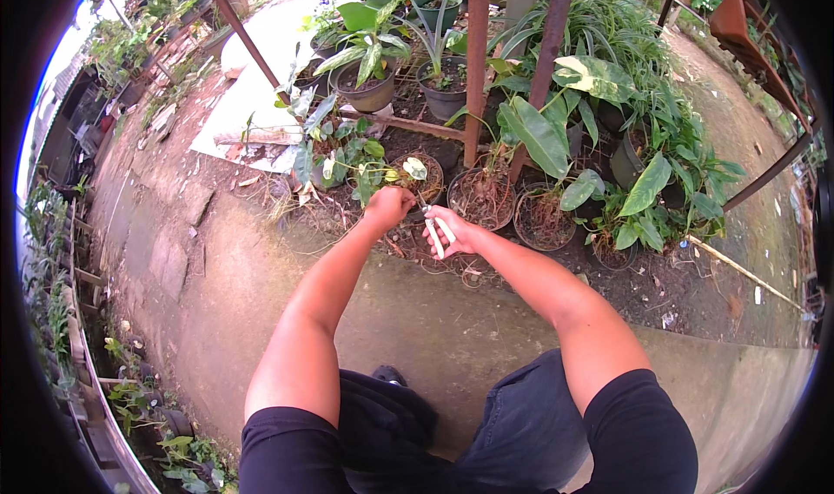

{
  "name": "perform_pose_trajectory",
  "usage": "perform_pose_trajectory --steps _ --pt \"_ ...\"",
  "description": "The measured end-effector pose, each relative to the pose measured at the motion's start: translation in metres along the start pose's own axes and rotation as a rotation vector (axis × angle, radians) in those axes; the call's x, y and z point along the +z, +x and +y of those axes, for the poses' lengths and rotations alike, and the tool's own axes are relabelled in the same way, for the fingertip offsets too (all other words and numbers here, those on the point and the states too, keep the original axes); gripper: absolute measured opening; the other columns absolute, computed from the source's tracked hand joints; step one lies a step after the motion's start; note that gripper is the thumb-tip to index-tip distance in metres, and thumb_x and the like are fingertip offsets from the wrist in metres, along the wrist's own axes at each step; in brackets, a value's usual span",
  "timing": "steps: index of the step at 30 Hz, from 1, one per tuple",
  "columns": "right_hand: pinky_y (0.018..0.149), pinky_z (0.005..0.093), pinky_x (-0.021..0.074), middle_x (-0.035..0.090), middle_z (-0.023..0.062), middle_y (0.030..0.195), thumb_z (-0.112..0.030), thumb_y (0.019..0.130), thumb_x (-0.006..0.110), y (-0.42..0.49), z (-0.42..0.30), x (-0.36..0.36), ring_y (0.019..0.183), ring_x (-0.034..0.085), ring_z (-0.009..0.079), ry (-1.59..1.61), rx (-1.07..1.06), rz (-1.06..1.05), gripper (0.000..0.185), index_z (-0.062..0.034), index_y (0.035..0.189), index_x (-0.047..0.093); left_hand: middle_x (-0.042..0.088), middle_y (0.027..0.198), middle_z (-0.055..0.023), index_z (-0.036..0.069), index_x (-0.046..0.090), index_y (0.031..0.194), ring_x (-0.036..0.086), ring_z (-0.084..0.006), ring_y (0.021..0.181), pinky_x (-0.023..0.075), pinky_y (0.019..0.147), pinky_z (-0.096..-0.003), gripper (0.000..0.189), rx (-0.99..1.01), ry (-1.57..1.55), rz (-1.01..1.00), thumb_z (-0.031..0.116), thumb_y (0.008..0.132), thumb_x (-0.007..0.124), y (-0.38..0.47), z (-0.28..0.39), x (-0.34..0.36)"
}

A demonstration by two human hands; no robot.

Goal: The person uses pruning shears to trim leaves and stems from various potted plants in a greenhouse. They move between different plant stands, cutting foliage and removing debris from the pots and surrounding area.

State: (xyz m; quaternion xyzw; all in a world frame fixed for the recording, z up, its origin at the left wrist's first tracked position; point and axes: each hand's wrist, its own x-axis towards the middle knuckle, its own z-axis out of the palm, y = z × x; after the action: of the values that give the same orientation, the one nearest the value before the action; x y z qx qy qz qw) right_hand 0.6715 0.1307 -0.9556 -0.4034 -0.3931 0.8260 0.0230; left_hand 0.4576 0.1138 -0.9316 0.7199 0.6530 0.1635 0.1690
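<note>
My right hand [456, 232] grips a pair of pruning shears [434, 238] with white handles. Their metal blades point up and left, towards my other hand. My left hand [389, 206] is at the front left of a round plant pot [435, 191], with its fingers bent close together near the blade tips. Anything thin between those fingers is too small to make out. A small pale variegated leaf [415, 167] stands over this pot. Just to the right sit a pot of tangled brown roots [481, 199] and another pot with dry growth [545, 220].
Rusty metal posts [477, 70] rise behind the pots. Potted plants [366, 80] stand further back, and large leaves [535, 135] lean out at the right. A white sack [257, 113] lies at the left. A concrete path [417, 305] runs before my feet; a thin stick [743, 272] lies right.
</note>
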Motion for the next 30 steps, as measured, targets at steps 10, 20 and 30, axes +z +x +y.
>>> perform_pose_trajectory --steps 10,20,30 --pt "0.057 0.0384 0.0569 0.059 0.0075 0.074 -0.047 0.09 0.062 0.014 0.0 0.006 0.06 0.062 0.0197 -0.021 -0.101 0.173 0.044 -0.0037 0.088 0.059 0.074 0.089 -0.0141 0.014 0.078 0.096 0.071 -0.0347 0.086 0.0556 0.076 -0.0459 0.017 0.076 0.104 0.007 0.024 0.086 0.069 -0.002 0.0 0.003" --pt "0.05 0.0382 0.0557 0.063 0.0139 0.064 -0.046 0.084 0.069 0.005 -0.007 0.009 0.051 0.064 0.0246 -0.216 -0.089 0.302 0.048 0.0013 0.074 0.063 0.074 0.098 -0.0141 0.01 0.078 0.102 0.07 -0.0351 0.092 0.0562 0.081 -0.0432 0.017 0.244 -0.032 0.14 0.019 0.09 0.07 -0.01 -0.029 -0.005" --pt "0.082 0.0434 0.0585 0.074 0.0221 0.098 -0.054 0.071 0.071 -0.013 -0.017 0.053 0.093 0.073 0.0347 -1.338 -0.278 0.69 0.069 0.0057 0.106 0.069 0.077 0.099 -0.0128 0.003 0.075 0.108 0.073 -0.0223 0.089 0.0554 0.081 -0.0343 0.027 -0.132 -0.282 0.181 0.026 0.093 0.073 -0.017 -0.017 -0.023"
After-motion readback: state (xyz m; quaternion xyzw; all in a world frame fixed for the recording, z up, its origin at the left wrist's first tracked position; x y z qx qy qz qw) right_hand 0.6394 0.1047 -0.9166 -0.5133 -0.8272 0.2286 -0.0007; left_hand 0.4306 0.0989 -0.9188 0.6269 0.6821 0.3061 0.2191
